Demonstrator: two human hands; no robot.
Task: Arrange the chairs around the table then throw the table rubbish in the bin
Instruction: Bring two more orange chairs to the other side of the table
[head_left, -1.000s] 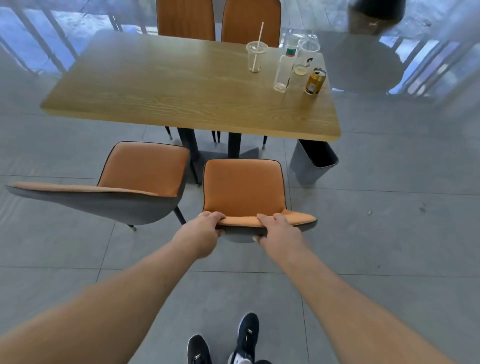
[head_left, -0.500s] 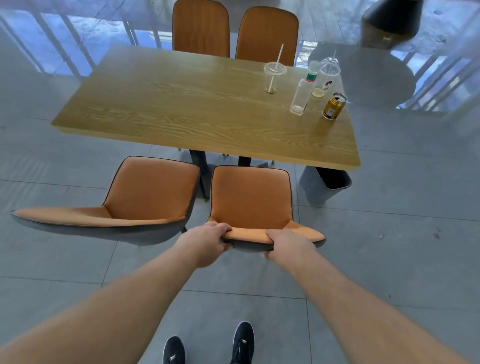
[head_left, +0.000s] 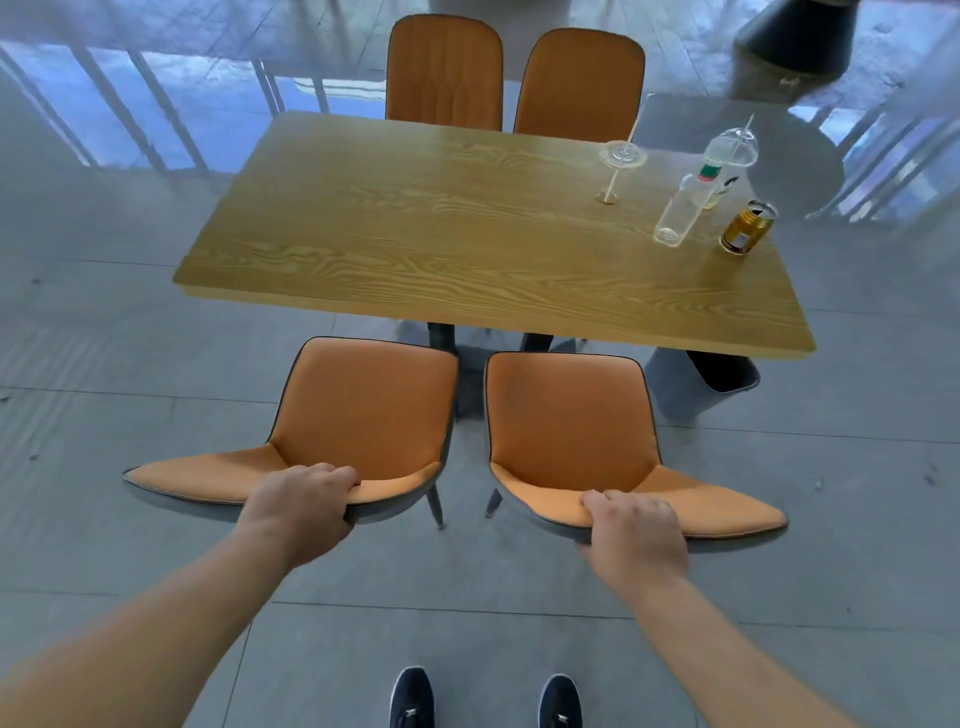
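Two orange chairs stand side by side at the near edge of the wooden table (head_left: 415, 234). My left hand (head_left: 304, 501) grips the top of the left chair's backrest (head_left: 358, 410). My right hand (head_left: 631, 527) grips the backrest top of the right chair (head_left: 569, 415). Two more orange chairs (head_left: 447, 73) (head_left: 579, 83) stand at the far side. Rubbish sits on the table's right end: a clear cup with a straw (head_left: 621, 161), a clear plastic bottle (head_left: 680, 210), a domed-lid cup (head_left: 730, 156) and a gold can (head_left: 748, 228). A grey bin (head_left: 696, 384) stands under the table's right corner.
Grey tiled floor surrounds the table. Railings and glass run along the back left and right. A dark round table base (head_left: 800, 31) shows at the top right. My two dark shoes (head_left: 413, 699) are at the bottom.
My left hand has left the right chair and taken hold of the left chair's backrest. The left chair now stands squarer beside the right one. The view has moved closer to the table.
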